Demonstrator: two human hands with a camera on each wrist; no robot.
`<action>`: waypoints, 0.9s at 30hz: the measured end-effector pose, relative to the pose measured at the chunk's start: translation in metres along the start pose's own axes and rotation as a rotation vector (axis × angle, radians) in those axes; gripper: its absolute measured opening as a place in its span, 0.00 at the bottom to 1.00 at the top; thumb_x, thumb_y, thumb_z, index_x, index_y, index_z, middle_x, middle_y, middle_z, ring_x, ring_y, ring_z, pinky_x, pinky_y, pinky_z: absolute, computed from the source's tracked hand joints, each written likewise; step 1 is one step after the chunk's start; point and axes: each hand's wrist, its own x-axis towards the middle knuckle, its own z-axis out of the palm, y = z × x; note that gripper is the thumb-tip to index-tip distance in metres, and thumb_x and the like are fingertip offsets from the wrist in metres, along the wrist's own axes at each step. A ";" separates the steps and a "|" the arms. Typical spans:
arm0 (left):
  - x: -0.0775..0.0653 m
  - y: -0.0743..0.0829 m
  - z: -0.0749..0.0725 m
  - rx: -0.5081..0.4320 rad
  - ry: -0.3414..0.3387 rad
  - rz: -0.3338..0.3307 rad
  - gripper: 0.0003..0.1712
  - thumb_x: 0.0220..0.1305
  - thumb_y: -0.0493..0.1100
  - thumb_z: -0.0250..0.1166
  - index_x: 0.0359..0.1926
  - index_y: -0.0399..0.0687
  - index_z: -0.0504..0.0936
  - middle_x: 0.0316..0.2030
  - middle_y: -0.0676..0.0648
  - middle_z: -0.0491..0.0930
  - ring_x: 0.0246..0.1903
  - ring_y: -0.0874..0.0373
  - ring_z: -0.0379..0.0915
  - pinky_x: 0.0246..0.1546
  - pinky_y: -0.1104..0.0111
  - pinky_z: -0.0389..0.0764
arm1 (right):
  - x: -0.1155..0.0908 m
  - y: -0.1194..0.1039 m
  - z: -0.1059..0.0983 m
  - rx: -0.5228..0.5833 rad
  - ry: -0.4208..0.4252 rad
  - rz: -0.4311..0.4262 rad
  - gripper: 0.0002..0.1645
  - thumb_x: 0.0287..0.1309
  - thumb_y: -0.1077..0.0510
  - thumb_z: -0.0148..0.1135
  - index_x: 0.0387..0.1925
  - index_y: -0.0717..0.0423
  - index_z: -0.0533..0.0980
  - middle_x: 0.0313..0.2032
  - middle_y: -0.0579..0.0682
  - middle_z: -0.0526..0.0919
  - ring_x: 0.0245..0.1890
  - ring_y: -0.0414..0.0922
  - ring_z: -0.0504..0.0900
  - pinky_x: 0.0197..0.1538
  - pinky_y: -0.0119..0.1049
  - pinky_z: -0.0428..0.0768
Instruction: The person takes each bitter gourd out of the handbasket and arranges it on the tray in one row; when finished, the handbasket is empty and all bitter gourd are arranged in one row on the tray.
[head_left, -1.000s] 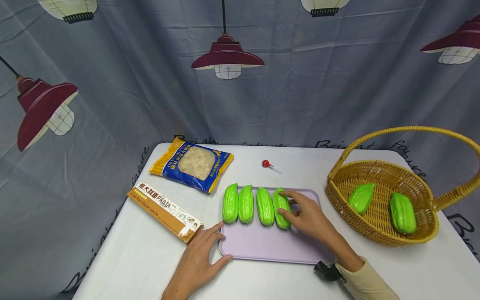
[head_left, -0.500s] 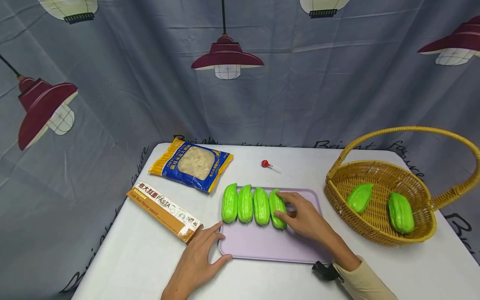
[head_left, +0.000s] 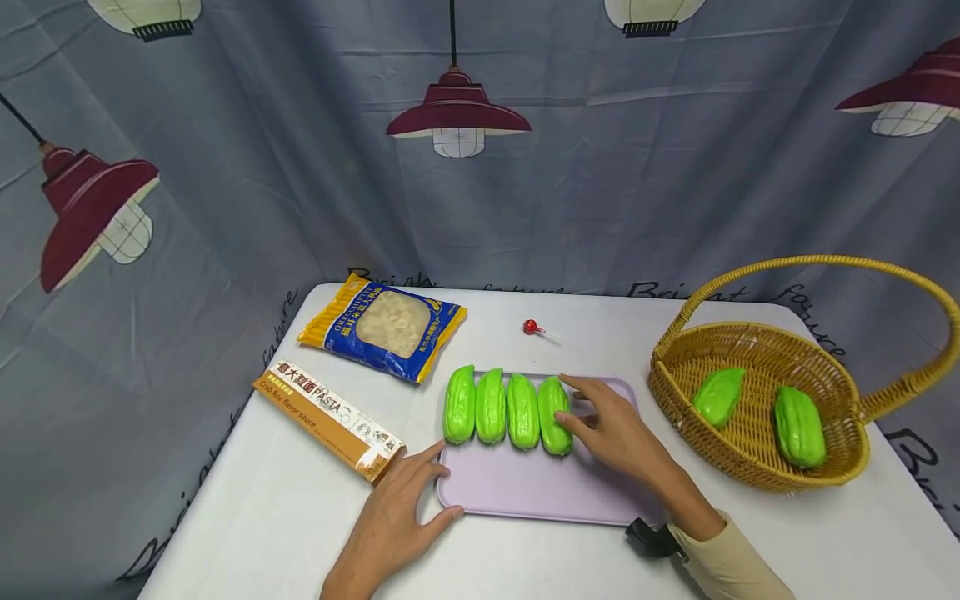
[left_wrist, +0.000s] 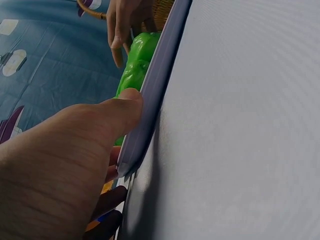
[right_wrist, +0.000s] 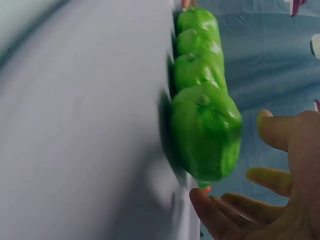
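Several bright green, ridged, gourd-like vegetables stand side by side on a pale purple tray [head_left: 525, 492]. The rightmost green vegetable [head_left: 555, 417] lies beside my right hand [head_left: 618, 433]. In the right wrist view, the fingers [right_wrist: 270, 131] of that hand are spread apart from this vegetable [right_wrist: 205, 135], with a fingertip close to its far tip. My left hand [head_left: 401, 517] rests at the tray's front left corner, its fingertips on the left edge and its thumb at the front edge. The left wrist view shows the thumb [left_wrist: 127, 107] lying against the tray's rim [left_wrist: 145, 115].
A wicker basket [head_left: 675, 417] with a tall handle stands at the right, two more green vegetables inside. Behind the tray lies a red lollipop [head_left: 531, 327]. To the left are a blue and yellow pasta bag [head_left: 393, 321] and a pasta box [head_left: 330, 421], near the left hand.
The rightmost vegetable moved left against its neighbour, which had also shifted left, so the row is tighter. My right hand's fingers have since parted from it. The left hand stayed at the tray corner.
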 end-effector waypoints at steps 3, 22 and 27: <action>0.000 0.000 0.000 -0.001 -0.007 -0.002 0.27 0.58 0.59 0.82 0.53 0.54 0.85 0.73 0.51 0.76 0.70 0.53 0.74 0.81 0.51 0.65 | -0.001 0.001 -0.007 0.012 0.018 0.000 0.35 0.73 0.50 0.70 0.75 0.55 0.72 0.67 0.63 0.79 0.62 0.62 0.83 0.58 0.56 0.90; -0.003 0.000 -0.001 -0.005 -0.059 -0.050 0.28 0.61 0.64 0.79 0.56 0.58 0.84 0.76 0.55 0.73 0.73 0.56 0.71 0.82 0.52 0.63 | -0.023 0.011 -0.062 -0.119 0.242 -0.059 0.30 0.68 0.60 0.74 0.69 0.59 0.77 0.58 0.63 0.83 0.52 0.61 0.86 0.48 0.58 0.92; -0.002 -0.001 -0.001 -0.001 -0.048 -0.037 0.28 0.61 0.64 0.79 0.56 0.58 0.84 0.76 0.54 0.74 0.72 0.56 0.72 0.82 0.52 0.63 | -0.029 0.022 -0.076 -0.176 0.343 -0.092 0.30 0.62 0.63 0.78 0.65 0.59 0.80 0.56 0.62 0.85 0.48 0.60 0.85 0.45 0.52 0.85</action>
